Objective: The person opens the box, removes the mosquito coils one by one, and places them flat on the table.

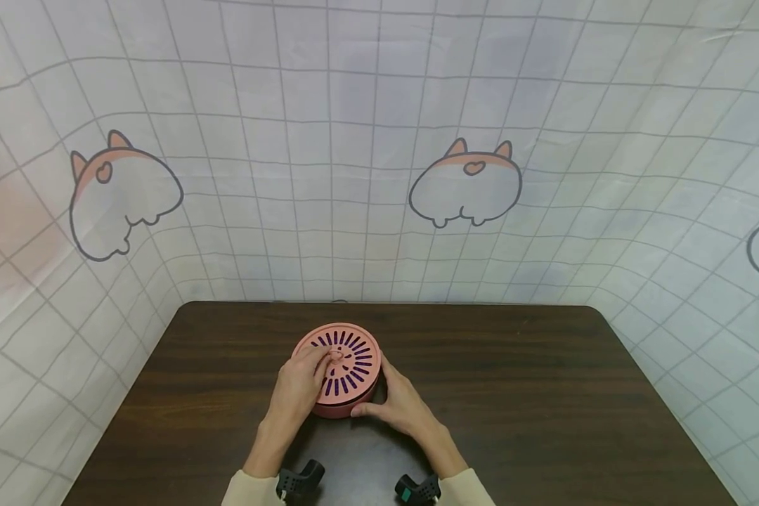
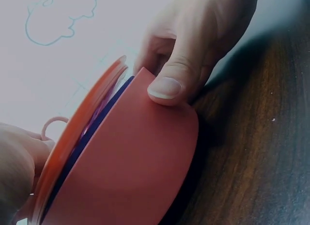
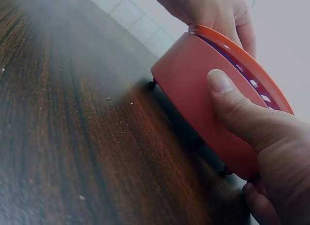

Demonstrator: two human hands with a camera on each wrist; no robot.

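A round pink tin stands toward the back of the table, topped by a slotted pink lid. My left hand reaches over the lid from the left and pinches the small ring handle at its centre. The tin's right side is gripped by my right hand, thumb pressed on the front wall and fingers around behind. A dark blue inner edge shows in the gap between lid and wall. In the right wrist view, small dark feet lift the tin's bottom off the wood.
The dark wooden table extends to both sides of the tin. Behind it hangs a white grid-patterned cloth with printed corgi figures. Each wrist wears a black camera mount, close above the table's near part.
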